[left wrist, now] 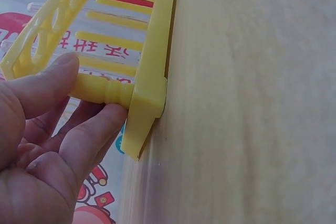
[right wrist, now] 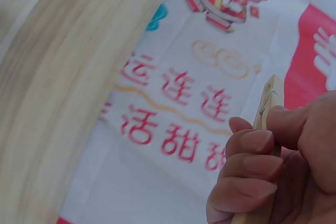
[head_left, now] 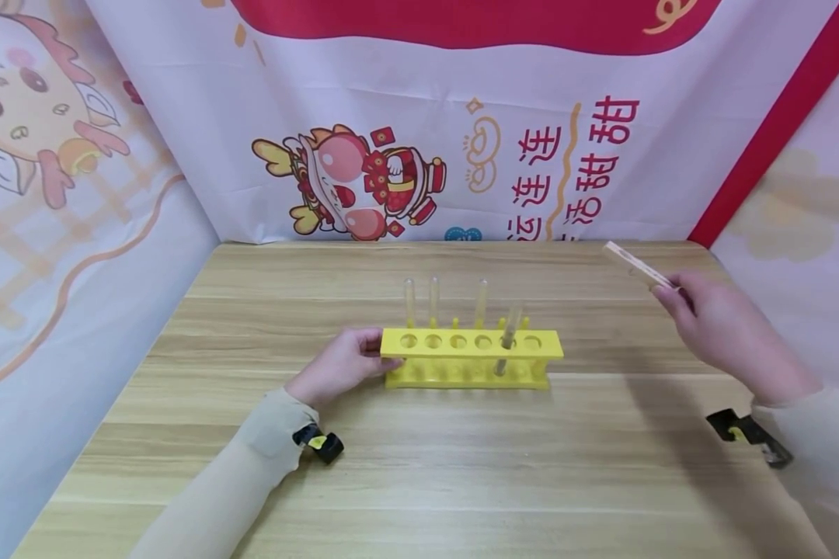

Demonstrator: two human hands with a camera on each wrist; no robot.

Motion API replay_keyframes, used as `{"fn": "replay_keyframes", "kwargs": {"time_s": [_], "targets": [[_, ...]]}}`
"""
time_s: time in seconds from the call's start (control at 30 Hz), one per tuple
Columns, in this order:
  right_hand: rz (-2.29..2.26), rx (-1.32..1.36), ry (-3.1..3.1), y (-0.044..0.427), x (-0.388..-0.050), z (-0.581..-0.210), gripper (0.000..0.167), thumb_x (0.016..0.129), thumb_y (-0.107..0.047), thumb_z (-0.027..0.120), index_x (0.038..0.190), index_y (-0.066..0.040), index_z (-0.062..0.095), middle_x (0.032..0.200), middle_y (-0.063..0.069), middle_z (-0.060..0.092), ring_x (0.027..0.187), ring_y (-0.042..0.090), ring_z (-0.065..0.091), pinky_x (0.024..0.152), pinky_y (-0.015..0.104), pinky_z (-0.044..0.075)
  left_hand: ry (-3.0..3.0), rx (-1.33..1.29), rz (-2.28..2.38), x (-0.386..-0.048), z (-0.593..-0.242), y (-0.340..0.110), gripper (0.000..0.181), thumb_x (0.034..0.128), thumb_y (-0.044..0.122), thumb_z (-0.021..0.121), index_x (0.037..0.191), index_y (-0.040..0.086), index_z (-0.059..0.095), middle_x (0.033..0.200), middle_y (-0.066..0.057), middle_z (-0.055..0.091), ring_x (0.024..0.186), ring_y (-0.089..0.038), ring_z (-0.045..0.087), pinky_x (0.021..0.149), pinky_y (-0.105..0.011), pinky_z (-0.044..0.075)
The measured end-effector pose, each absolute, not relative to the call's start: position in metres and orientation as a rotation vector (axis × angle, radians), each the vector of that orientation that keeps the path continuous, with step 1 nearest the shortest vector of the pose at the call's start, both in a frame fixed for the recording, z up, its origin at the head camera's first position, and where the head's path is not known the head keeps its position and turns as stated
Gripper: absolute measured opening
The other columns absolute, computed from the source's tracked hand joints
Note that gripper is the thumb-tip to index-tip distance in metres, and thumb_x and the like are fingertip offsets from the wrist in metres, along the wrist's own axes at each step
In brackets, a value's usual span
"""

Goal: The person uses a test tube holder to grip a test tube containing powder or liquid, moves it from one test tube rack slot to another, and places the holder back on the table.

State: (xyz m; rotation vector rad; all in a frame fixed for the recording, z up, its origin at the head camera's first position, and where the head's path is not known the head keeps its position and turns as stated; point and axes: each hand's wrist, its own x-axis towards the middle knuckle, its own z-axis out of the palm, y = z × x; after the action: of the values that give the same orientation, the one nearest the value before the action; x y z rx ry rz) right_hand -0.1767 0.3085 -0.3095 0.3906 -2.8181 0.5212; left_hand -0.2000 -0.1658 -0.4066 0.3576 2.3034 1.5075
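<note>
Our right fingers (right wrist: pixel 249 165) grip a pale wooden clamp (right wrist: pixel 273 97), well right of the yellow plastic test-tube rack (head_left: pixel 471 351). Rack's long axis runs left-right; our left fingers (left wrist: pixel 94 132) pinch its left end.

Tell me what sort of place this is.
Probably a small booth for tabletop demonstrations rather than a working laboratory, though I can't be sure: printed hangings surround a wood-grain table, which holds a yellow rack with clear tubes.
</note>
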Motion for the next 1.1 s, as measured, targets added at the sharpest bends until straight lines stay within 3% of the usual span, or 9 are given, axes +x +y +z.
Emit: {"fn": "replay_keyframes", "kwargs": {"time_s": [0.47, 0.8, 1.1], "targets": [[0.341, 0.6, -2.711, 0.26, -0.151, -0.299, 0.017, 0.093, -0.009, 0.069, 0.094, -0.006, 0.053, 0.061, -0.002, 0.039, 0.049, 0.014, 0.035, 0.045, 0.029, 0.032, 2.311, 0.373, 1.493, -0.2, -0.407, -0.166, 0.031, 0.0896, 0.015, 0.075, 0.12, 0.012, 0.068, 0.114, 0.0, 0.07, 0.104, -0.017, 0.064, 0.091, -0.034, 0.052], [0.323, 0.692, -2.535, 0.239, -0.155, -0.305, 0.02, 0.083, -0.007, 0.078, 0.09, -0.006, 0.059, 0.062, -0.002, 0.045, 0.051, 0.017, 0.04, 0.046, 0.035, 0.038, 2.324, 0.388, 1.481, -0.2, -0.407, -0.166, 0.032, 0.0894, 0.015, 0.075, 0.12, 0.014, 0.068, 0.114, 0.001, 0.07, 0.105, -0.016, 0.064, 0.09, -0.034, 0.053], [0.346, 0.762, -2.483, 0.223, -0.159, -0.308, 0.018, 0.082, -0.007, 0.078, 0.086, -0.009, 0.06, 0.063, -0.003, 0.049, 0.053, 0.016, 0.044, 0.048, 0.036, 0.042, 2.317, 0.383, 1.482, -0.199, -0.406, -0.166, 0.031, 0.0898, 0.015, 0.075, 0.12, 0.013, 0.068, 0.114, 0.001, 0.07, 0.104, -0.016, 0.064, 0.09, -0.034, 0.053]]}}
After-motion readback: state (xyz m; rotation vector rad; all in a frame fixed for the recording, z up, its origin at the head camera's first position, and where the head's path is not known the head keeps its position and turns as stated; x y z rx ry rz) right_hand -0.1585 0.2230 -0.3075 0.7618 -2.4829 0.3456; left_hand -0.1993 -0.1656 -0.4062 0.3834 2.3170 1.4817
